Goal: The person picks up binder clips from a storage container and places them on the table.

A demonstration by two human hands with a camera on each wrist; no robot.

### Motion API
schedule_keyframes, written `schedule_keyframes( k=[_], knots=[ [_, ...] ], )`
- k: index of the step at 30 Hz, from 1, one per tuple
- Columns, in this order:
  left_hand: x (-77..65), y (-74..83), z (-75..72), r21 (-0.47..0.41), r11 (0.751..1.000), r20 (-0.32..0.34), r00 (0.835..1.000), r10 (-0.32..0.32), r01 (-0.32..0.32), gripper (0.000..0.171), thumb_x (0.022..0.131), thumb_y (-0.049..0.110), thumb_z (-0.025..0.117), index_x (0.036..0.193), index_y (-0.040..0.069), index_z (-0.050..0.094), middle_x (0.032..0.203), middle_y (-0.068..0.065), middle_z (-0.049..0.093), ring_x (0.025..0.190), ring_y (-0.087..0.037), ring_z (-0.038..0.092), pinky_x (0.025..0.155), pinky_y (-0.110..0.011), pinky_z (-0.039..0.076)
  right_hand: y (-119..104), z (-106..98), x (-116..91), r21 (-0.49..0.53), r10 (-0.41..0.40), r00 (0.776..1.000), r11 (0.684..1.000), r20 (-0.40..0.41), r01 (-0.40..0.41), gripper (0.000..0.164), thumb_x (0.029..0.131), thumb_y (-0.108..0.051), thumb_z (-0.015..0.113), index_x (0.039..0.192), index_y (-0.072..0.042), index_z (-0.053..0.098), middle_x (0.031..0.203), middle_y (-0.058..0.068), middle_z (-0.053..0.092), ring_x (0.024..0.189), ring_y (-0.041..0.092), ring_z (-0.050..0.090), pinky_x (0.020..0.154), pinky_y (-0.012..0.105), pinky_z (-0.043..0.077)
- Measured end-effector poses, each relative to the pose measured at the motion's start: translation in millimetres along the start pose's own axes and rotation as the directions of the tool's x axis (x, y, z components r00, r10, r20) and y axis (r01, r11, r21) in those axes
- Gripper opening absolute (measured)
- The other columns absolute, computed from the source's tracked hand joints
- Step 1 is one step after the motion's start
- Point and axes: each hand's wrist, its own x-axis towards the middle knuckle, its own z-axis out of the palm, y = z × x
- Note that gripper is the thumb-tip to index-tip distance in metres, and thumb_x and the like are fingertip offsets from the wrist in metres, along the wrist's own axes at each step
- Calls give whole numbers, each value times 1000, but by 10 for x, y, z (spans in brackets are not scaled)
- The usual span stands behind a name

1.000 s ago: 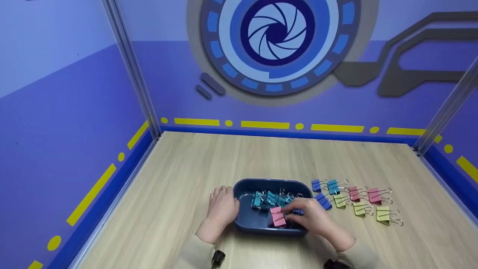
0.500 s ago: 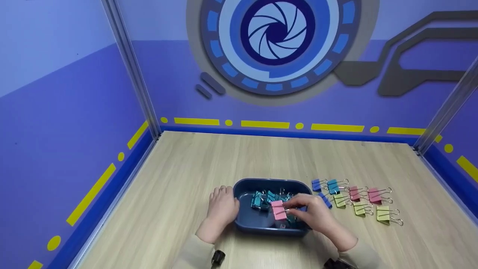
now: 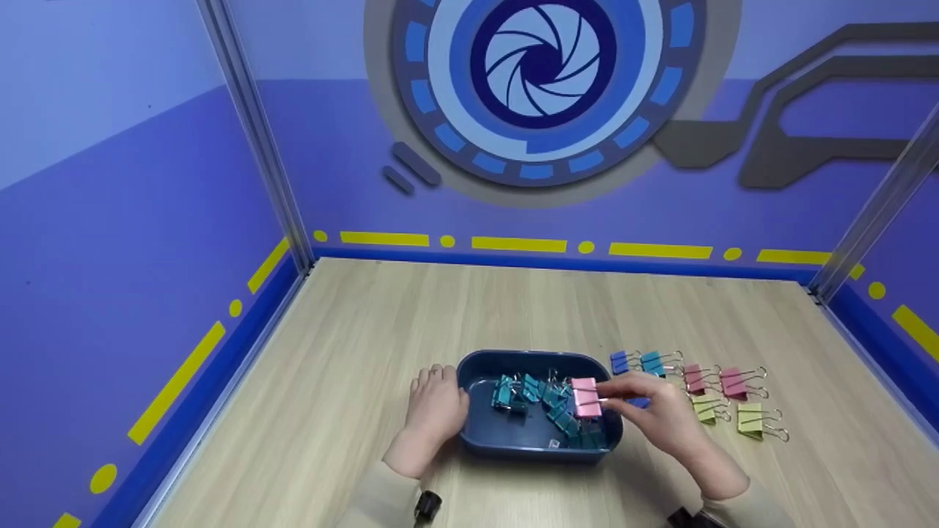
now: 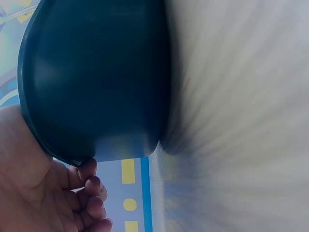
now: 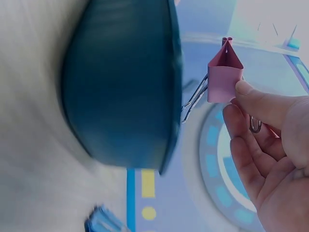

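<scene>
Moved pink clip [image 3: 585, 398] toward 3 o'clock, pinching with right hand [image 3: 664, 416], resting relaxed left hand [image 3: 434, 405] against tray [image 3: 528, 454]; could snag tray if carried low.

From head height we look forward and down over the pale wood-grain table [image 3: 367, 330]. From each wrist we sit low and close (both pictures lie sideways), facing the printed blue-purple wall [image 3: 323, 161] past the dark blue, rounded plastic tray [image 3: 528, 454]. Head and right-wrist views share the pink metal binder clip [image 3: 585, 398].

On wood-grain table [image 3: 381, 315]: navy tray [image 3: 535, 455]; binder clips [image 3: 750, 422]
</scene>
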Motion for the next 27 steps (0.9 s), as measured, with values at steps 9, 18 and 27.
schedule_keyframes(
  k=[9,18,27],
  knots=[
    [-3,6,-9,2,1000,28,999,-15,15,34,97,20,60,121,-5,62,113,-20,64,107,-35,55,93,-49,44,131,-335,-127,-138,58,992,988,-111,-73,28,73,6,85,93,-13,81,89,-3,78,79,-4,67,70,7,51],
    [-7,-4,-2,-8,1000,24,1000,-11,12,33,96,19,60,119,-4,61,114,-20,64,106,-35,54,93,-49,43,262,-541,-260,-231,206,978,952,-5,-202,19,77,1,84,90,-12,80,88,0,78,77,-1,67,68,20,57],
    [1,-9,5,-24,999,46,999,-27,28,34,96,19,60,122,-3,61,115,-19,63,107,-34,53,93,-49,42,347,-473,-280,-298,305,907,930,291,-217,13,79,0,81,89,-8,79,86,3,76,75,12,69,66,26,56]
  ],
)
